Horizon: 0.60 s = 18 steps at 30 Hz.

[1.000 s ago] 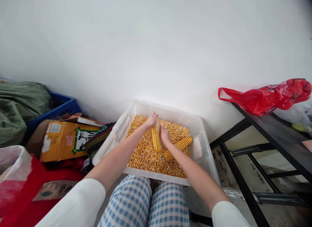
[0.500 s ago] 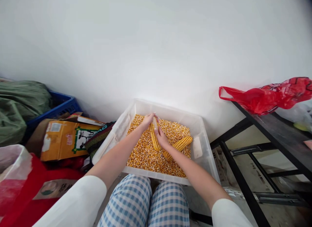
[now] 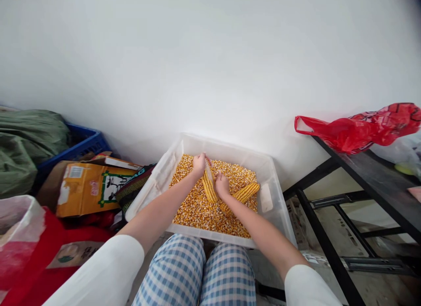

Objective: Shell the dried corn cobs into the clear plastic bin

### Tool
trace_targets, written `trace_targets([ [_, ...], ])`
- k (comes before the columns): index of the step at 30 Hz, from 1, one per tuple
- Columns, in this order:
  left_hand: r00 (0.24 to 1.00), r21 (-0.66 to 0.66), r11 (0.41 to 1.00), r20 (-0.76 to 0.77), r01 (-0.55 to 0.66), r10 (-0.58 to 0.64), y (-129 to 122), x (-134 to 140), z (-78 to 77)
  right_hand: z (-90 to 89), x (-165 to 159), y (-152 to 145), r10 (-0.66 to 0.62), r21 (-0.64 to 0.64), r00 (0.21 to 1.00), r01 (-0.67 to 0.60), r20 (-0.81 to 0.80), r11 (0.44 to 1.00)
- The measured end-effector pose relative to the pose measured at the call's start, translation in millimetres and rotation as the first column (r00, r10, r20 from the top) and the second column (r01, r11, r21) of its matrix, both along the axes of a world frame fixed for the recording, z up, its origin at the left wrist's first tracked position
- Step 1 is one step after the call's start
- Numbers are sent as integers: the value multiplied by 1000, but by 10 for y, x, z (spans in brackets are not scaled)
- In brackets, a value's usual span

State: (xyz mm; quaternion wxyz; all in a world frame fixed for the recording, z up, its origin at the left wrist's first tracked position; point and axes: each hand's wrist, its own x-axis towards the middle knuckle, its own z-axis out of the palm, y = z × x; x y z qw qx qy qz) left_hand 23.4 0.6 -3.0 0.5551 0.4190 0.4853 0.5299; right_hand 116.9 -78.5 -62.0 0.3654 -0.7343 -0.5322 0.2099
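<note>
A storeroom is suggested by the crate and box crowded at nine o'clock, the cluttered table at three.

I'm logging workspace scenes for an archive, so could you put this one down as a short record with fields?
Left hand: gripping a partly stripped corn ear
Right hand: curled beside that ear; grip unclear
Container: translucent plastic bin, in front of the knees
Contents: loose kernels; another ear, partly behind the right forearm
Left of bin: orange box, blue crate
Right of bin: red plastic bag on a black table
</note>
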Motion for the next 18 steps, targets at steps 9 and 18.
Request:
trace_targets([
  [9, 993, -61, 993, 60, 104, -100, 15, -83, 17, 162, 175, 95, 271, 160, 962, -265, -18, 951],
  [18, 812, 60, 835, 205, 547, -546, -160, -117, 178, 19, 743, 103, 339, -466, 831, -111, 440, 878],
])
